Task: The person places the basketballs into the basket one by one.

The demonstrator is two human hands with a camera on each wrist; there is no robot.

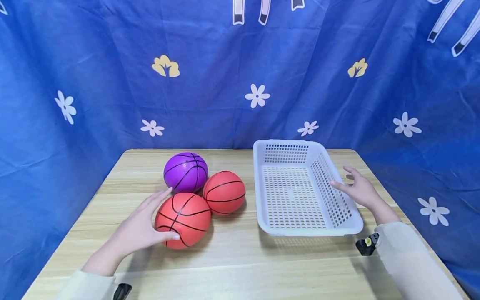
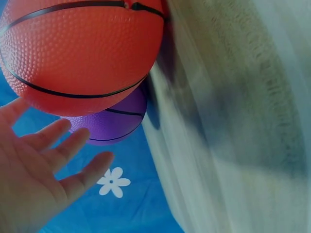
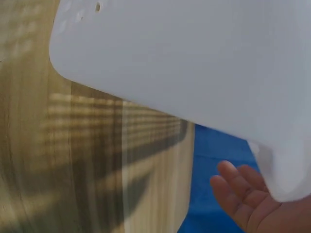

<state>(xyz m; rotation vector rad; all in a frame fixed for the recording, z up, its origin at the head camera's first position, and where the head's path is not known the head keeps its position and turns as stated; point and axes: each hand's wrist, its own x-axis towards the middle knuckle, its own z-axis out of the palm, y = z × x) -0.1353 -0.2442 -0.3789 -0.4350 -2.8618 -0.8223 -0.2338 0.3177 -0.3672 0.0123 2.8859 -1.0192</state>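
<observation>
My left hand (image 1: pixel 138 227) reaches around the left side of the nearer red basketball (image 1: pixel 185 218), fingers spread along its far side and thumb in front. In the left wrist view, the fingers (image 2: pixel 63 150) are spread and fairly straight beside that ball. Behind it sit a purple basketball (image 1: pixel 186 171) and a second red basketball (image 1: pixel 225 193), the three close together. At the right rim of a white perforated plastic basket (image 1: pixel 258 196), my right hand (image 1: pixel 359 191) has its thumb over the edge and its loosely bent fingers outside, apart from the wall in the right wrist view.
The pale wooden table (image 1: pixel 225 271) has rounded far corners. A blue curtain (image 1: pixel 210 75) with white flowers hangs behind it and along both sides. A black device (image 1: pixel 366 245) is at the right wrist, below the sleeve's cuff.
</observation>
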